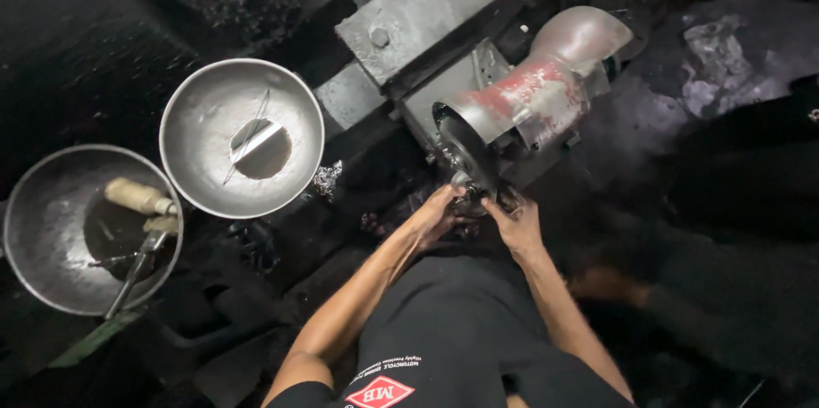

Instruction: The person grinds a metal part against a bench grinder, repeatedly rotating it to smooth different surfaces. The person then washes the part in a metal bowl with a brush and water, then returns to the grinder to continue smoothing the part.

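1. We stretch both bare forearms forward and inward, elbows apart, so our wrists nearly meet.
2. Our grimy left hand [435, 216] curls, fingers bent.
3. Our grimy right hand [514, 222] curls likewise, just beside it.

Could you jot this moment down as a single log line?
left hand: at grinder wheel | right hand: beside it, grip unclear | two metal bowls to the left
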